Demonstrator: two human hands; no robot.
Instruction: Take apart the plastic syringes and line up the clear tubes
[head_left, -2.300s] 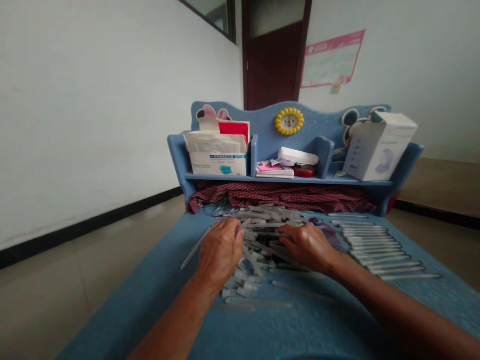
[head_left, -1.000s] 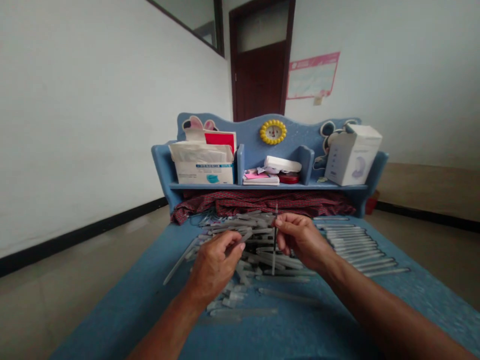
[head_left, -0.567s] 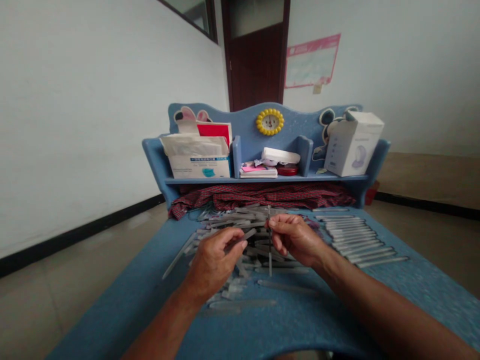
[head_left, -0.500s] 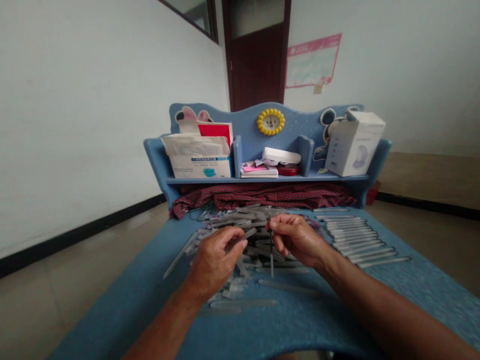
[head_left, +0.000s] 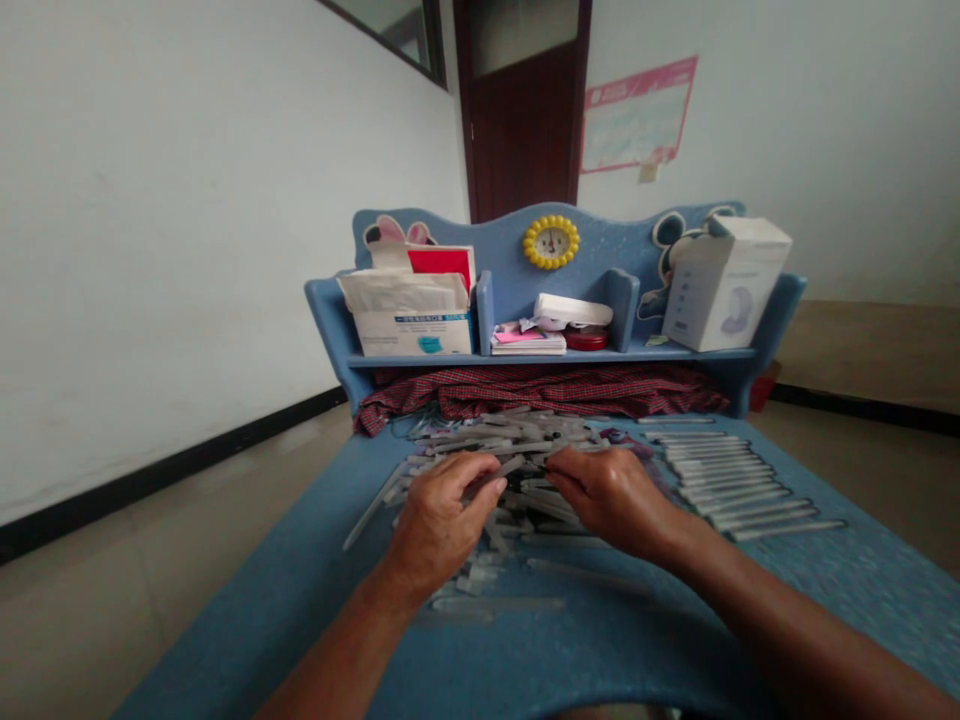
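Note:
My left hand point(head_left: 446, 505) is closed round a translucent whitish pen barrel point(head_left: 512, 466), whose end sticks out past the thumb and finger toward the right. Opposite it, my right hand point(head_left: 600, 490) is pinched at the fingertips. A thin pen refill point(head_left: 541, 464) shows only as a small dark bit between the two hands; the rest is hidden. Beneath both hands lies a loose heap of pen barrels and caps point(head_left: 525, 430). To the right, several pens point(head_left: 724, 480) with dark ends lie side by side in a row.
A blue desk point(head_left: 285, 600) carries everything. At its back stands a blue shelf point(head_left: 487, 362) with a mask box point(head_left: 416, 335), a white carton point(head_left: 724, 290) and a yellow-rimmed clock point(head_left: 551, 243). Red checked cloth point(head_left: 540, 390) lies under the shelf.
My right hand has turned; the refill that hung upright from its fingers now barely shows, near the barrel's end. My left hand keeps the barrel. The whole view has shifted slightly.

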